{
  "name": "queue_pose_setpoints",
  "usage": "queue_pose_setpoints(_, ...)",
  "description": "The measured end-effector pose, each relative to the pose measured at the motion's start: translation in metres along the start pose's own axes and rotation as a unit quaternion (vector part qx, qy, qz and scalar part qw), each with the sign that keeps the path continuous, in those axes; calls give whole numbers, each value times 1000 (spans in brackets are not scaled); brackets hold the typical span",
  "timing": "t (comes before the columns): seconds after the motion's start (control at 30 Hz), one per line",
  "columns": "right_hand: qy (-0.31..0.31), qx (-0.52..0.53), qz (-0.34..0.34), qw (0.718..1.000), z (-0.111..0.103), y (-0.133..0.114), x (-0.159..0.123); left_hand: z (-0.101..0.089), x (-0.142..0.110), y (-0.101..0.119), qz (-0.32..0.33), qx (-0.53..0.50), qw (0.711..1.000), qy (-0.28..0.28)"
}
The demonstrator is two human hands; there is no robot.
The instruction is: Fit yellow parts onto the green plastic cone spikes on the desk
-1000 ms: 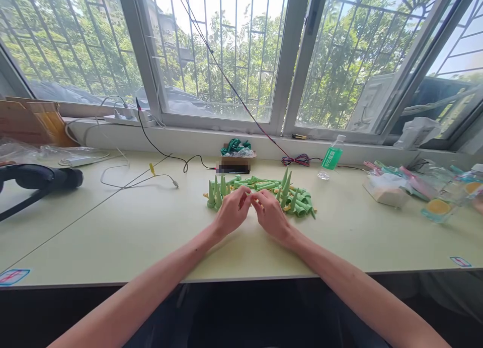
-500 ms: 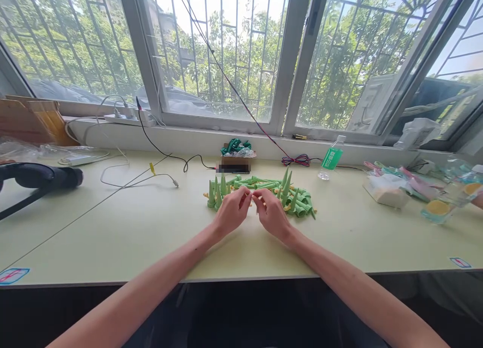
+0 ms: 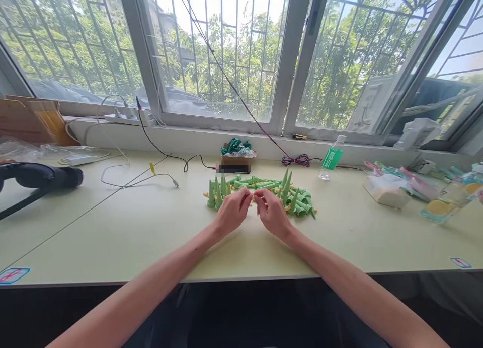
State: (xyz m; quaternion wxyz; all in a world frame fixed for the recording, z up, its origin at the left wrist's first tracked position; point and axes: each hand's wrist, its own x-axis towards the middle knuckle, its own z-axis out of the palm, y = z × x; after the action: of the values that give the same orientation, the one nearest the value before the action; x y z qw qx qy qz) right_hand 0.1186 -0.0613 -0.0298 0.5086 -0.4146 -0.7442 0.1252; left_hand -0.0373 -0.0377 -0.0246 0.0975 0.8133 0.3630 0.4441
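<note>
My left hand (image 3: 234, 206) and my right hand (image 3: 272, 209) meet fingertip to fingertip above the table. Both are closed in a pinch; whatever lies between the fingers is too small to make out. Green cone-shaped pieces (image 3: 302, 205) with yellowish bits lie heaped beside my right hand, a few of them standing point up. Left of my left hand stands a smaller group of upright green cones (image 3: 217, 194). More green pieces (image 3: 260, 182) lie in a row behind the hands, partly covered by them.
Behind the green pieces sits a small box (image 3: 237, 161) with dark green material. A water bottle (image 3: 331, 157) stands at the back right, near coiled wires (image 3: 296, 159). Cables (image 3: 151, 177) and a black device (image 3: 41, 179) lie left; bagged items (image 3: 392, 187) lie right.
Both hands stay almost in place, with only slight finger movement. At the far right edge, another person's hand has shifted slightly.
</note>
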Motion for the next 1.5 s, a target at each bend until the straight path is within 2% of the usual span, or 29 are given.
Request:
queue_pose_setpoints(0.43,-2,1,5,1000,1,1,0,-3,0,4,-40,-12,998,46)
queue_pose_setpoints(0.7,-3,2,0,1000,1,1,0,-2,1,5,-54,-14,998,34)
queue_pose_setpoints(0.97,-8,-6,-1,1000,1,1,1,-3,1,5,-71,-22,996,58)
queue_pose_setpoints(1.23,-15,-4,2,1000,1,1,1,-1,1,1,-72,26,997,4)
queue_pose_setpoints(1.5,-16,-27,-4,999,0,1,1,-1,1,-3,-78,56,995,-19)
